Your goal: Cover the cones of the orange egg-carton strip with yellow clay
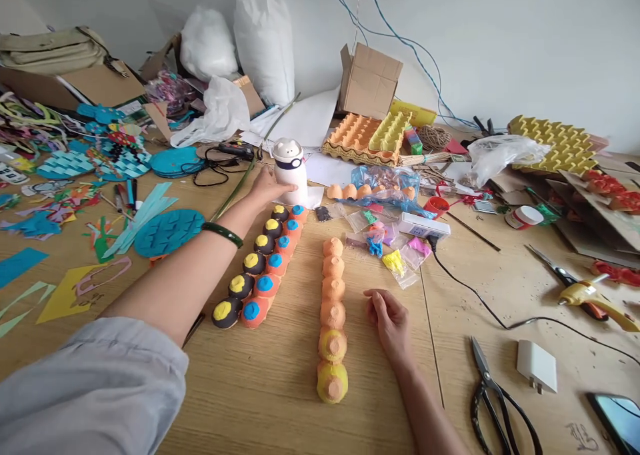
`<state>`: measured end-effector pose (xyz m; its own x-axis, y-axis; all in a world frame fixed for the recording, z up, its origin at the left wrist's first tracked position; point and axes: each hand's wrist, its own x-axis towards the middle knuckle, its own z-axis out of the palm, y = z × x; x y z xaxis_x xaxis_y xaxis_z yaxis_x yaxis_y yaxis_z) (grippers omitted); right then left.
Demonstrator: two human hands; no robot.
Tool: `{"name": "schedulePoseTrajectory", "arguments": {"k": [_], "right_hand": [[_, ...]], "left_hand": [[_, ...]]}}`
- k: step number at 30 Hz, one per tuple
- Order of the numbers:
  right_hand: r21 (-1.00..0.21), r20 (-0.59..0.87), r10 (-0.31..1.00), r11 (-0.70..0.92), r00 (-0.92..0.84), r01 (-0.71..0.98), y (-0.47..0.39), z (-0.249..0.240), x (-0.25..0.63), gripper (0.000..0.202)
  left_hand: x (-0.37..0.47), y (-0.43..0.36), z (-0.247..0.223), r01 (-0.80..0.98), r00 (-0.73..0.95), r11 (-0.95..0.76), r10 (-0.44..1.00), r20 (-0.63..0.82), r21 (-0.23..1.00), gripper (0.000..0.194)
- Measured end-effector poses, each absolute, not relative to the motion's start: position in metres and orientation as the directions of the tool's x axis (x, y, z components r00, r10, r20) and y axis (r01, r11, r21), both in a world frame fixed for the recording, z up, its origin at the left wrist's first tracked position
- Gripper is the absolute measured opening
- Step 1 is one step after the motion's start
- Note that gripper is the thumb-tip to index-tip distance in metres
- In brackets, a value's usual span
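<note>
My left hand [273, 187] reaches forward and is wrapped round a white lidded cup [291, 178] with a dark band near its top. Close in front of that cup stand two egg-carton strips: one black [254, 263] with yellow tops, one orange-red [275, 264] with blue tops. Loosely curled, my right hand [389, 322] rests on the table with nothing visible in its fingers. To its left lies an orange egg-carton strip [334, 288]; its two nearest bumps are coated yellow around their tips.
Small bags of coloured clay [395, 263] lie beside a white power strip [424, 226]. Black-handled scissors [493, 392], a white charger [537, 365], a phone [617, 422] and a yellow glue gun [595, 298] are at right. Blue paper discs [170, 234] and scraps cover the left. Egg trays [360, 138] stand behind.
</note>
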<state>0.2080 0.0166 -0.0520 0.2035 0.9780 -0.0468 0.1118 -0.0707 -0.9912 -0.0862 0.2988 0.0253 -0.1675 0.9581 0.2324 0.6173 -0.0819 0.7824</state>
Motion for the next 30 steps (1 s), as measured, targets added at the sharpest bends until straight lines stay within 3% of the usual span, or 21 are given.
{"name": "schedulePoseTrajectory", "arguments": {"k": [4,6,8,11,15,19,25,30], "right_hand": [[-0.994,-0.043,0.977,-0.063,0.207,0.090,0.017,-0.050,0.206,0.044],[-0.995,-0.048,0.978,-0.064,0.203,0.072,0.018,-0.050,0.205,0.043],[-0.997,-0.040,0.979,-0.054,0.202,0.062,0.019,-0.050,0.204,0.041],[-0.998,-0.022,0.980,-0.035,0.200,0.060,0.020,-0.050,0.202,0.040],[-0.996,-0.001,0.980,-0.019,0.199,0.088,0.021,-0.050,0.201,0.041],[-0.994,0.013,0.979,-0.009,0.203,0.106,0.022,-0.050,0.200,0.044],[-0.993,0.073,0.979,0.054,0.191,0.103,0.022,-0.054,0.201,0.042],[-0.993,0.066,0.978,0.045,0.199,0.107,0.023,-0.054,0.201,0.044]], "left_hand": [[-0.084,0.258,0.046,0.497,-0.270,-0.009,0.949,0.165,0.868,0.076],[-0.078,0.224,0.054,0.452,-0.242,-0.049,0.954,0.175,0.891,0.066],[-0.071,0.182,0.059,0.359,-0.106,-0.154,0.973,0.204,0.920,0.046],[-0.060,0.115,0.056,0.267,0.177,-0.194,0.973,0.150,0.944,0.036],[-0.046,0.045,0.032,0.391,0.346,-0.381,0.904,0.249,0.838,0.027],[-0.029,0.009,0.001,0.432,0.285,-0.405,0.909,0.304,0.806,0.040],[0.002,-0.011,-0.036,0.392,0.351,-0.453,0.878,0.325,0.801,0.079],[0.006,-0.008,-0.048,0.413,0.378,-0.447,0.877,0.297,0.794,0.076]]}}
